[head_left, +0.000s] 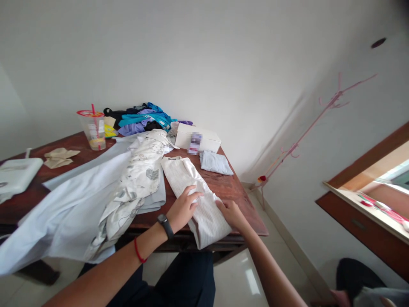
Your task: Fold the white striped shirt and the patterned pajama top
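A cream striped shirt (182, 175), folded into a long narrow strip, lies on the table with its lower end reaching over the front edge. My left hand (183, 208) rests on the middle of it, fingers stretched out over the cloth. At the shirt's right side, my right hand (230, 213) is closed on the edge, thumb on top; its other fingers are partly hidden. Left of the striped shirt, a white patterned garment (140, 177) lies over a pale blue-white shirt (79, 204), whose lower part hangs off the table.
A white box (209, 137) and a folded grey cloth (216, 163) are at the back right. Behind lies a heap of coloured clothes (147, 117). A plastic cup with straw (95, 132) stands left of it. A pink coat stand (306, 130) leans in the corner.
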Available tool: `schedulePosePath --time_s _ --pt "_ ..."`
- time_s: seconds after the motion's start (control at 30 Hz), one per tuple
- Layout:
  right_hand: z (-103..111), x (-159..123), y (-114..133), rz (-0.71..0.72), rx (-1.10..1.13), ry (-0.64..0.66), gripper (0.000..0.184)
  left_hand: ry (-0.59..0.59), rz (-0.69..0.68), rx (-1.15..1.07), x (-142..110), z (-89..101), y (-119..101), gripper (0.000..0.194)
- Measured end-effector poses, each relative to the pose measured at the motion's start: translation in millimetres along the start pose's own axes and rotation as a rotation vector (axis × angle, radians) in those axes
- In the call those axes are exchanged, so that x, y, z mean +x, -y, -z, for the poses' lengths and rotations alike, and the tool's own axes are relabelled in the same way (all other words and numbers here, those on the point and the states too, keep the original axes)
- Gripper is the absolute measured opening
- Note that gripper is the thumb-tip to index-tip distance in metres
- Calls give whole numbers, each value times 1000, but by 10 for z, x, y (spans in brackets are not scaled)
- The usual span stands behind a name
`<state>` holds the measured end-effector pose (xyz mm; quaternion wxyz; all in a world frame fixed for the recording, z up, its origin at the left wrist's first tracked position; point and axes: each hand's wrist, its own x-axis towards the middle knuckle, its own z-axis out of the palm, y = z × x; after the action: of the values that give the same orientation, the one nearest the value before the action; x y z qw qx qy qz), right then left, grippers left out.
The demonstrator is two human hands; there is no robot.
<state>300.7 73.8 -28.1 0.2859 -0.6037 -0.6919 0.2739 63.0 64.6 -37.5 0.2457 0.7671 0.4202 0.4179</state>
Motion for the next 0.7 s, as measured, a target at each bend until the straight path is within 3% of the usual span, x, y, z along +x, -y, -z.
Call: schedulePosePath --time_s 0.07,0.17,0.23,0.3,0.4,0.57,0.7 --pt "25 -54 -26 16 -17 19 46 76 -32 105 -50 3 -29 40" --pt "52 -106 -76 -1 -19 5 48 101 -129 266 -145 64 -103 42" --pt "66 -124 -97 -12 -63 -10 50 154 -247 387 -213 123 -144 55" --pt "80 -137 -88 -12 -141 -6 50 300 -364 459 -273 177 -162 73" --pt "111 -164 -28 6 -238 32 46 452 -412 505 -323 231 -176 89" --pt "164 -197 50 64 -247 80 51 447 -392 568 -327 217 -267 98" --pt "160 -192 69 23 -290 80 51 467 -428 609 -294 128 -238 100"
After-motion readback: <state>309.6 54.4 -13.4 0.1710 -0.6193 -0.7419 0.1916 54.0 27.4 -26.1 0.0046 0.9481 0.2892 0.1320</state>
